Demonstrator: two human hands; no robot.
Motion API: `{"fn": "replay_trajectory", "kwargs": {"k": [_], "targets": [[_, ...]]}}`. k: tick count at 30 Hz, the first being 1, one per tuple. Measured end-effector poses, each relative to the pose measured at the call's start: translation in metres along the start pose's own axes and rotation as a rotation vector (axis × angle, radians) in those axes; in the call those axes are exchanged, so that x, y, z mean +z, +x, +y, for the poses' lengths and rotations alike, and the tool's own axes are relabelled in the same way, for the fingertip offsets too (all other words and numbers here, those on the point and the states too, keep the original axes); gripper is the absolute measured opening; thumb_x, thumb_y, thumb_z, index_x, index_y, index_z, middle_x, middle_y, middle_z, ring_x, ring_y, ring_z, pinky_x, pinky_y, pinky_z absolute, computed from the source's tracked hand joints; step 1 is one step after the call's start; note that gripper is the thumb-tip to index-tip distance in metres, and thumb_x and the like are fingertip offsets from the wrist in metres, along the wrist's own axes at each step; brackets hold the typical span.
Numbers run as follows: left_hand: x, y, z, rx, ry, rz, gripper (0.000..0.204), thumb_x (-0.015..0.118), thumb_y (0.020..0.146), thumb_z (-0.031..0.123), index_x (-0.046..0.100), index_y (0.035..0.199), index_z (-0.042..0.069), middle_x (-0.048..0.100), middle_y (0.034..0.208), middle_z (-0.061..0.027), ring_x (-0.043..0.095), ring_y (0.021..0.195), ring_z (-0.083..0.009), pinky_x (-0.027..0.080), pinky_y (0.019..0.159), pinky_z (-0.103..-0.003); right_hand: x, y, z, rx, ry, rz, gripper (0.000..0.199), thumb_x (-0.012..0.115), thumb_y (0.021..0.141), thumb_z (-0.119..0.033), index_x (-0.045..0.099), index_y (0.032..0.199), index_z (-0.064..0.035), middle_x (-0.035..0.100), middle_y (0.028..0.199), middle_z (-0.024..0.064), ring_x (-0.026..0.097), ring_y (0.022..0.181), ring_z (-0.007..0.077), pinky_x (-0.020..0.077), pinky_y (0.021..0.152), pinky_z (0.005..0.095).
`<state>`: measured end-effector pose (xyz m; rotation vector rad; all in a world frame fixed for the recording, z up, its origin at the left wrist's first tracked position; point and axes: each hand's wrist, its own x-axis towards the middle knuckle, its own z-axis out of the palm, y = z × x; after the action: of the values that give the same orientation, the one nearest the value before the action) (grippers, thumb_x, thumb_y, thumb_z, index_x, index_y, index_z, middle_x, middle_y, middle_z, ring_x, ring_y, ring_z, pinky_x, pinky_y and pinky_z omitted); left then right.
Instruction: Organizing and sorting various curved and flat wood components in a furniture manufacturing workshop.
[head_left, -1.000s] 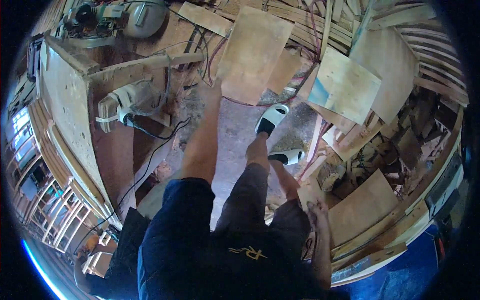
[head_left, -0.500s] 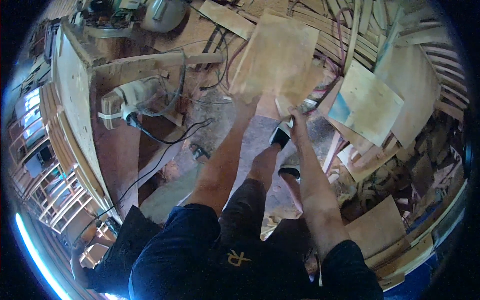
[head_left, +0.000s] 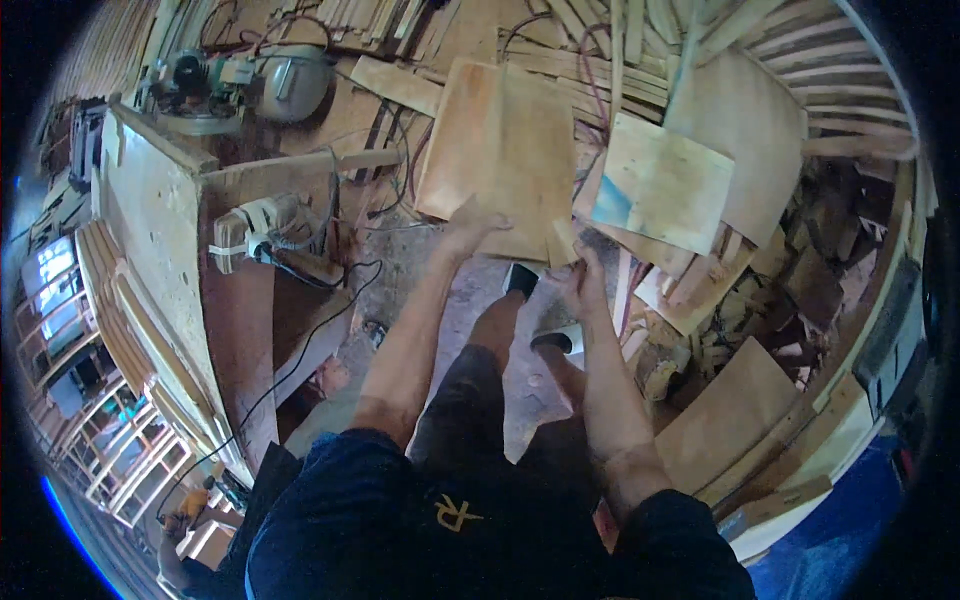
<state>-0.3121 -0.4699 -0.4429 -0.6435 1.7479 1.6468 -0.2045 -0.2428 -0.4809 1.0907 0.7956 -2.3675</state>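
Both hands grip a flat, pale-brown rectangular plywood board (head_left: 505,155), held out toward twelve o'clock: left hand (head_left: 470,222) clasps its lower edge, right hand (head_left: 578,272) pinches its lower right corner. A grey power tool (head_left: 262,228) lies at ten o'clock.

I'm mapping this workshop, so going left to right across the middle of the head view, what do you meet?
Pale plywood workbench top → white power tool with black cord on the bench side → left hand → large tan plywood sheet held up → right hand → pale square board with blue corner.
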Motion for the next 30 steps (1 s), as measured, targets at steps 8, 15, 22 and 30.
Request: {"fn": "replay_trajectory", "kwargs": {"k": [8, 15, 22, 30], "targets": [[0.092, -0.172, 0.062, 0.051, 0.275, -0.270, 0.065, 0.082, 0.072, 0.020, 0.055, 0.127, 0.002, 0.067, 0.115, -0.0101, 0.064, 0.107, -0.0231, 0.051, 0.092, -0.037, -0.025, -0.185, -0.007, -0.047, 0.283, -0.033, 0.064, 0.059, 0.090, -0.042, 0.045, 0.141, -0.0074, 0.053, 0.140, 0.0112, 0.052, 0.127, 0.0335, 0.0425, 0.103, 0.0589], [0.132, -0.274, 0.106, 0.340, 0.590, -0.541, 0.087, 0.084, 0.072, 0.016, 0.040, 0.146, 0.004, 0.060, 0.132, -0.0138, 0.057, 0.120, -0.0220, 0.044, 0.105, -0.037, -0.022, -0.299, -0.006, -0.199, 0.434, 0.105, 0.065, 0.062, 0.087, -0.046, 0.046, 0.142, -0.0137, 0.051, 0.139, 0.0093, 0.048, 0.129, 0.0325, 0.0378, 0.104, 0.0612], [0.169, -0.322, 0.149, 0.461, 0.342, -0.831, 0.095, 0.085, 0.070, 0.020, 0.034, 0.149, 0.002, 0.050, 0.140, -0.0137, 0.052, 0.125, -0.0208, 0.042, 0.106, -0.038, -0.015, -0.364, -0.029, -0.433, 0.470, 0.201, 0.057, 0.058, 0.092, -0.044, 0.048, 0.138, -0.0121, 0.055, 0.130, 0.0105, 0.054, 0.119, 0.0323, 0.0454, 0.100, 0.0570], [0.181, -0.306, 0.180, 0.304, 0.276, -0.787, 0.084, 0.079, 0.068, 0.006, 0.042, 0.143, 0.002, 0.061, 0.125, -0.0110, 0.062, 0.109, -0.0188, 0.055, 0.090, -0.034, -0.017, -0.449, -0.030, -0.570, 0.529, 0.138, 0.060, 0.060, 0.092, -0.041, 0.047, 0.137, -0.0032, 0.054, 0.132, 0.0165, 0.054, 0.122, 0.0319, 0.0429, 0.106, 0.0506]]}}
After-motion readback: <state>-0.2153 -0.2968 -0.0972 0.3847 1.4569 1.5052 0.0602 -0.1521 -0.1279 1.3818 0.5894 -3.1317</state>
